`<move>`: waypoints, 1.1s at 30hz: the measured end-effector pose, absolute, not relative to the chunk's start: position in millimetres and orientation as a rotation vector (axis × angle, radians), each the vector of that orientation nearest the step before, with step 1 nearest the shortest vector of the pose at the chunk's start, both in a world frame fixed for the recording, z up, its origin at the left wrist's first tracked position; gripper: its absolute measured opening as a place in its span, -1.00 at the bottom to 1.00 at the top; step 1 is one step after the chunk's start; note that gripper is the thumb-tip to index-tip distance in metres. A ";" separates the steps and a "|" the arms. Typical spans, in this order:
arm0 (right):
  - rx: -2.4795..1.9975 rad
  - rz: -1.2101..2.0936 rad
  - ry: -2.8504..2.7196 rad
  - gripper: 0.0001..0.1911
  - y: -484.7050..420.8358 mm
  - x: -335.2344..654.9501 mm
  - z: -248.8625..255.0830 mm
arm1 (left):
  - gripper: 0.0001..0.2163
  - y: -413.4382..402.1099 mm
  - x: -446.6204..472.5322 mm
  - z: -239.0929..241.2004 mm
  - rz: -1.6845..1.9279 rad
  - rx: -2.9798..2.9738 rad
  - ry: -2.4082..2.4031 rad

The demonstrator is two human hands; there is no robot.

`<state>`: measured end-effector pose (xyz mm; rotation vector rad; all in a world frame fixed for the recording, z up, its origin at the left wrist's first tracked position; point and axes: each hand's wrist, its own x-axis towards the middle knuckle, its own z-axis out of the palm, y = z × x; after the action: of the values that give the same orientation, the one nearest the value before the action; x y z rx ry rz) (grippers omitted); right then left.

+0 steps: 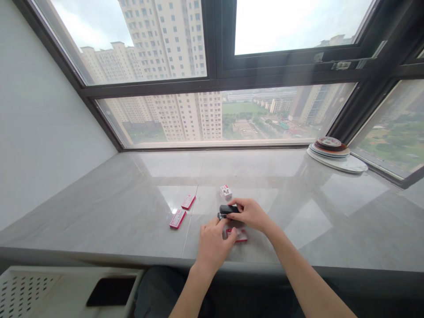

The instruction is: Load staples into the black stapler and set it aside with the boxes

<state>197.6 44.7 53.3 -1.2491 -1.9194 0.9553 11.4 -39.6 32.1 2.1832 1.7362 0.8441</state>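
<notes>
Here, the right hand (249, 213) holds a stapler (228, 209) near a closed box (226, 192).

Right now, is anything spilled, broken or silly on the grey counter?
Nothing looks spilled or broken around the black stapler-like tool. Only the stack of round brown and white plates at far right looks askew: it sits off-centre on the wide white plate.
</notes>
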 end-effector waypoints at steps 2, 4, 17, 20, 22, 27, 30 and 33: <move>-1.313 0.846 -2.058 -0.71 43.9 189.2 52.8 | -0.76 -39.6 9.8 34.2 0.833 2.214 1.706; -1.339 0.805 -2.134 -0.72 42.8 188.5 53.2 | -0.73 -39.9 10.3 34.6 0.822 2.289 1.609; -1.467 0.744 -2.013 -0.63 37.2 204.9 46.1 | -0.87 -24.0 -91.9 27.8 0.977 2.288 2.174; -1.483 0.733 -1.996 -0.64 37.0 204.0 44.3 | -0.82 -6.7 -126.0 21.4 0.992 2.299 2.038; -1.493 0.718 -1.989 -0.64 36.6 203.6 44.4 | -0.82 4.9 -137.0 14.7 0.989 2.304 1.875; -1.492 0.722 -2.078 -0.66 32.4 205.6 53.7 | -0.60 22.2 -136.4 0.0 0.939 2.190 1.707; -1.480 0.739 -2.135 -0.61 28.7 207.6 59.7 | -0.38 24.7 -129.4 -1.9 0.930 2.188 1.683; -1.482 0.730 -2.133 -0.60 25.0 208.3 61.1 | -0.37 27.1 -122.0 -0.9 1.008 2.198 1.689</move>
<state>208.3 25.0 61.1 -1.4820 -2.1333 0.7297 -122.0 27.1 -0.9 2.1983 1.6891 1.0076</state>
